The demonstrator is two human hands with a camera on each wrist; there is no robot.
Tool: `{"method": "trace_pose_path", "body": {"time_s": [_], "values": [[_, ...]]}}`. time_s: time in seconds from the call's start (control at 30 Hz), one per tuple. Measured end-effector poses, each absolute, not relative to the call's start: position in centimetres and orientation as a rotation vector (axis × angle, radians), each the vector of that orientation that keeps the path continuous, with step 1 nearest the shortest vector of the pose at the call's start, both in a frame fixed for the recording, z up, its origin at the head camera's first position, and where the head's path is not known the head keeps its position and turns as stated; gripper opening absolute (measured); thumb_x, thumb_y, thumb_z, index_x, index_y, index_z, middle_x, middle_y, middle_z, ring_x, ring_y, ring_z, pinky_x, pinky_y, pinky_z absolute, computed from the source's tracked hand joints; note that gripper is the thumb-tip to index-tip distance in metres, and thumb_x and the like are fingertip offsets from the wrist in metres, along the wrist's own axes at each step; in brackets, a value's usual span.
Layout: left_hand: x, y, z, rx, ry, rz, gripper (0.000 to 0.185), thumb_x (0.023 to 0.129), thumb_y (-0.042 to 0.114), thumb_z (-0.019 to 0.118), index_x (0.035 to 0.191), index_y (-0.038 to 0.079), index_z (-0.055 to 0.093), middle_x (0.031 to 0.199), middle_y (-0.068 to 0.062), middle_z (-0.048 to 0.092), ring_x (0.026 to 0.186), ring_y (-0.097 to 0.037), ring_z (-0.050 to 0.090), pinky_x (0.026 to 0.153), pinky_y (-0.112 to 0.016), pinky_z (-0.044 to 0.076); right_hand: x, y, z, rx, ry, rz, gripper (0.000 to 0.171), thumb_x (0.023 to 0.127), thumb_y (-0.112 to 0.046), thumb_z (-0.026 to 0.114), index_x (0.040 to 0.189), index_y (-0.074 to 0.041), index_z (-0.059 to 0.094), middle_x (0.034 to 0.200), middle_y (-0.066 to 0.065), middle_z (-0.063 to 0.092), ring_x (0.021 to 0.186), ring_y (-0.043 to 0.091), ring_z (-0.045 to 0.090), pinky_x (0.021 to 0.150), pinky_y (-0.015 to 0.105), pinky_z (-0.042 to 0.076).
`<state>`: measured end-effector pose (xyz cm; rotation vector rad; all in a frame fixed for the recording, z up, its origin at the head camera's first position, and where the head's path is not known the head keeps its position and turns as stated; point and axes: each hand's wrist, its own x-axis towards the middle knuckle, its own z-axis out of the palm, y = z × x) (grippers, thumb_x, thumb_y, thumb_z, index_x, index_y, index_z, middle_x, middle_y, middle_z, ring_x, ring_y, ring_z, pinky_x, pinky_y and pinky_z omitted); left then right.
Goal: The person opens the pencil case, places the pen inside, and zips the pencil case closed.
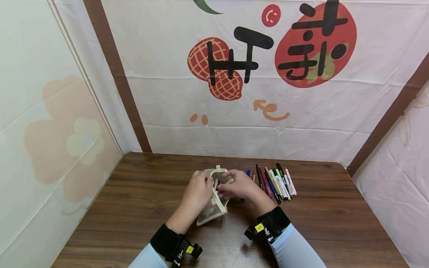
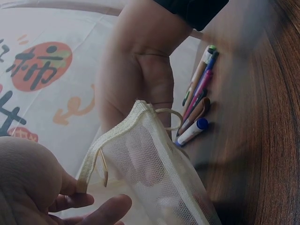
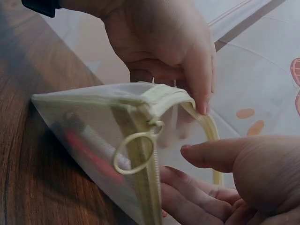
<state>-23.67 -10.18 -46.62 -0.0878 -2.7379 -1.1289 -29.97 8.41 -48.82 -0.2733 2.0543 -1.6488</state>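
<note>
A cream mesh zip pouch (image 1: 211,212) stands on the table with its mouth spread, between my two hands. At the pouch's left rim, my left hand (image 1: 200,188) pinches the zipper edge between thumb and fingers. My right hand (image 1: 239,186) is at the mouth from the other side; in the right wrist view its fingers (image 3: 187,194) reach inside, thumb apart from them, with no pen visible between. Through the mesh a reddish pen (image 3: 89,152) shows, blurred. A ring-shaped zipper pull (image 3: 133,153) hangs from the zipper end.
Right of the pouch lies a row of several pens and markers (image 1: 274,183), side by side. A blue-capped marker (image 2: 192,131) is nearest the pouch. Behind the wooden table (image 1: 144,210) hangs a printed white cloth (image 1: 166,93), with cloth walls at both sides.
</note>
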Motion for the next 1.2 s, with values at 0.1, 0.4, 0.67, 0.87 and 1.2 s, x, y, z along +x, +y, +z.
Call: {"method": "trace_pose_path", "body": {"time_s": [0.1, 0.4, 0.67, 0.87, 1.2], "values": [[-23.7, -10.2, -46.7, -0.086, -2.739, -1.127, 0.021, 0.108, 0.018, 0.053, 0.097, 0.004, 0.065, 0.104, -0.013, 0.056, 0.083, -0.023, 0.057, 0.072, -0.037, 0.05, -29.9, 8.9, -48.4, -0.308, 2.098, -1.613, 0.05, 0.099, -0.012, 0.072, 0.141, 0.007, 0.052, 0.105, 0.024, 0.079, 0.086, 0.033, 0.08, 0.078, 0.046, 0.066], [-23.8, -10.3, -46.7, -0.109, -2.736, -1.133, 0.022, 0.109, 0.018, 0.052, 0.097, 0.003, 0.064, 0.105, -0.014, 0.057, 0.083, -0.023, 0.057, 0.074, -0.038, 0.051, -30.8, 13.0, -46.8, -0.281, 2.469, -1.429, 0.027, 0.102, -0.023, 0.07, 0.122, -0.004, 0.07, 0.107, 0.015, 0.079, 0.089, 0.032, 0.079, 0.082, 0.049, 0.065], [-23.8, -10.5, -46.6, -0.105, -2.748, -1.125, 0.021, 0.109, 0.018, 0.052, 0.099, 0.003, 0.064, 0.109, -0.015, 0.058, 0.085, -0.024, 0.058, 0.075, -0.039, 0.051, -31.4, 18.0, -45.0, -0.148, 2.728, -1.235, 0.037, 0.105, -0.035, 0.065, 0.132, -0.01, 0.069, 0.12, 0.015, 0.077, 0.104, 0.035, 0.076, 0.081, 0.041, 0.059], [-23.8, -10.5, -46.6, -0.106, -2.751, -1.131, 0.022, 0.109, 0.018, 0.052, 0.1, 0.003, 0.065, 0.11, -0.016, 0.058, 0.088, -0.025, 0.058, 0.078, -0.04, 0.052, -32.1, 21.7, -44.8, -0.053, 2.845, -1.106, 0.041, 0.107, -0.037, 0.061, 0.135, -0.008, 0.067, 0.133, 0.02, 0.071, 0.115, 0.037, 0.07, 0.092, 0.048, 0.057], [-23.8, -10.5, -46.6, -0.112, -2.749, -1.13, 0.021, 0.109, 0.017, 0.052, 0.101, 0.002, 0.065, 0.11, -0.016, 0.058, 0.088, -0.025, 0.059, 0.078, -0.04, 0.052, -32.1, 26.3, -45.8, 0.165, 2.88, -1.061, 0.042, 0.107, -0.033, 0.058, 0.134, -0.001, 0.066, 0.142, 0.026, 0.063, 0.13, 0.044, 0.06, 0.106, 0.06, 0.05]]}}
